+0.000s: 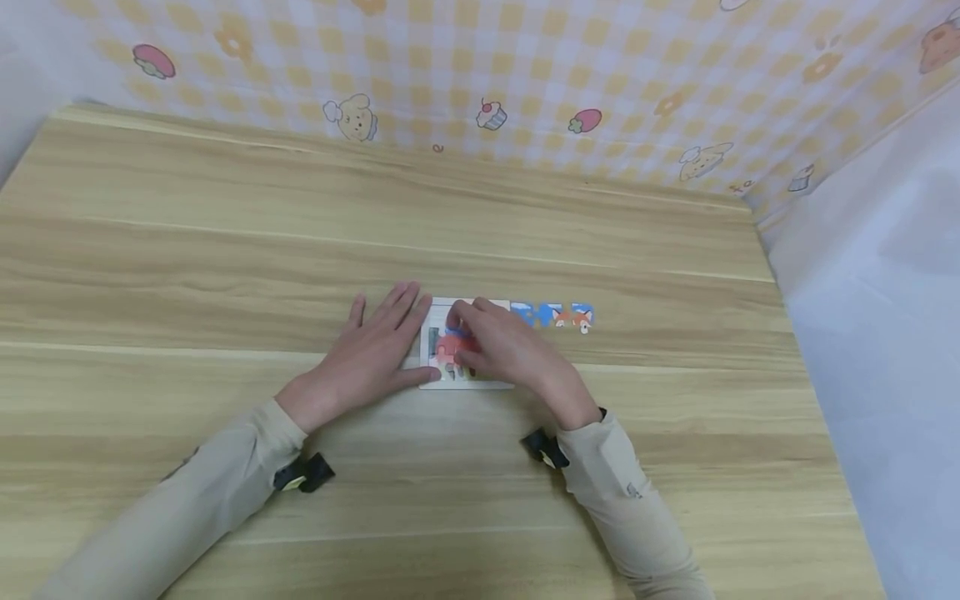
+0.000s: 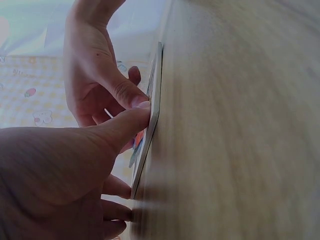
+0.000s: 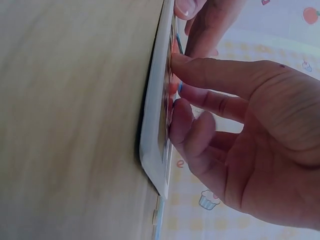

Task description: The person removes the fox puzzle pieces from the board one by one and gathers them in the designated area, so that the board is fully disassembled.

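Note:
A small white-framed jigsaw puzzle board (image 1: pixel 487 385) lies flat on the table, partly filled with red, grey and white picture pieces. My left hand (image 1: pixel 367 346) rests at its left side, fingers spread straight along the edge and thumb on the lower left corner. Over the middle of the board, my right hand (image 1: pixel 517 346) bends its thumb and index finger around a red and blue puzzle piece (image 3: pixel 175 86), which the fingers partly hide. In the left wrist view, both thumbs meet close above the board's edge (image 2: pixel 157 90).
Beside the board's upper right corner lie loose blue puzzle pieces (image 1: pixel 522 312), one with part of an orange fox (image 1: pixel 555 315), and a separate fox-face piece (image 1: pixel 582 317). The wood-grain table (image 1: pixel 225 292) ends at a yellow checked cloth (image 1: pixel 450 67) behind.

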Tool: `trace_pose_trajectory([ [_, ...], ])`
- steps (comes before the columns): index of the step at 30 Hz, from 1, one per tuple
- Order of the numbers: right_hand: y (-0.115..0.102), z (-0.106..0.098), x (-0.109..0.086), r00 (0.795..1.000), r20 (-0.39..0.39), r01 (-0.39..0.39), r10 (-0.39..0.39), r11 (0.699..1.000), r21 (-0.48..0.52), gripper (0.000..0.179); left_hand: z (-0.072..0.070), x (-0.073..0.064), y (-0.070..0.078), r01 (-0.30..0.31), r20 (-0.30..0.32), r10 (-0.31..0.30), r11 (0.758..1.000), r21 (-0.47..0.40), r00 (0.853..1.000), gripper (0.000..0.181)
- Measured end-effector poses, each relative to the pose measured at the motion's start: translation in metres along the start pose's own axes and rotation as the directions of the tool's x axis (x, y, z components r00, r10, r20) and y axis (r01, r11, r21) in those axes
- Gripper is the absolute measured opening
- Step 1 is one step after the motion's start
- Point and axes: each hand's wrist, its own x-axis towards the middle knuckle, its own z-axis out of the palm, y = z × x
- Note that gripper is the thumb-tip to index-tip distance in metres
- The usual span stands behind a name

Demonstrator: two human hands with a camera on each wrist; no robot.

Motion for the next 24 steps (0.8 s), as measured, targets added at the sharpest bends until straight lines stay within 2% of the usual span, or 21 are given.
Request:
trace_pose_trajectory([
  [12,0.0005,0.0001,0.0007,1.0,-0.02,0.013,-0.012,0.999,0.043,0.029,-0.0004,0.0008,-0.0002,0.002,-0.002,-0.002,1.0,-0.009,1.0,0.092],
  [19,-0.0001,0.0005,-0.0004,0.999,-0.031,0.009,-0.009,1.0,0.025,0.03,-0.0011,0.0006,0.0002,0.009,0.003,-0.009,1.0,-0.009,1.0,0.092],
  [24,0.0014,0.0012,0.0006,0.998,-0.051,0.048,-0.046,0.998,0.038,0.029,-0.001,0.0004,0.0,0.017,0.007,-0.017,1.0,-0.009,1.0,0.093],
])
